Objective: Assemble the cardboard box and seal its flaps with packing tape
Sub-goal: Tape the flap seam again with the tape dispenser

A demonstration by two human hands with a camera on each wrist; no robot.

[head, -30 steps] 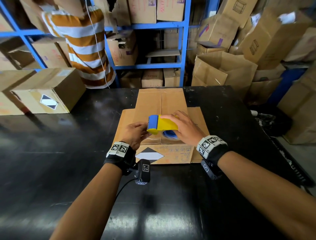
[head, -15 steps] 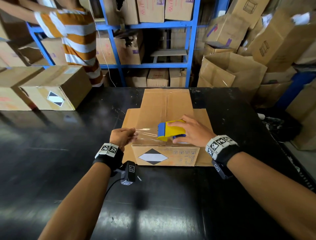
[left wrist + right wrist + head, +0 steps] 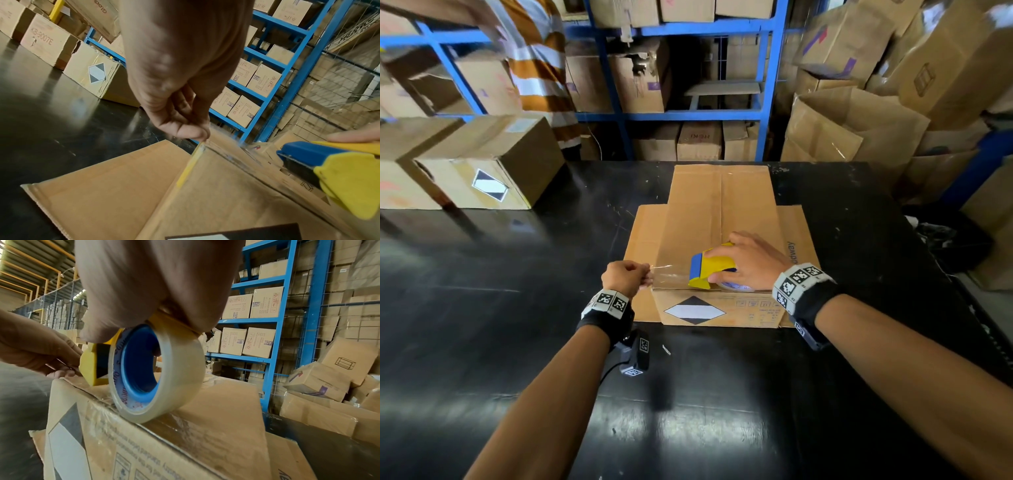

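Between your two hands, the cardboard box (image 3: 717, 240) lies on the black table (image 3: 482, 308), directly ahead of your wrists, with its side flaps spread flat out past each hand and its diamond-marked face turned toward you. Your left hand (image 3: 627, 278) pinches the free end of the clear tape (image 3: 669, 274) between thumb and fingertips at the box's near left corner; your right hand (image 3: 751, 262) is curled over the yellow and blue tape dispenser (image 3: 709, 268), with the roll (image 3: 158, 373) resting on the box's near top edge. The drawn strip spans the gap between your hands and does not yet appear pressed down. Risk, in my judgement: the unsupported strip may twist, fold on itself or stick to your left fingers (image 3: 185, 129) if tension drops. It runs along the near edge rather than the centre seam, so confirm alignment before laying it. A hard pull may also slide the light box on the glossy surface. Beyond your left hand, a second marked carton (image 3: 482, 178) sits on the table. Past the box stands blue shelving (image 3: 767, 85) loaded with cartons, a person in a striped shirt (image 3: 534, 68) works off to the far left, and loose cartons (image 3: 859, 120) are heaped beyond your right hand.
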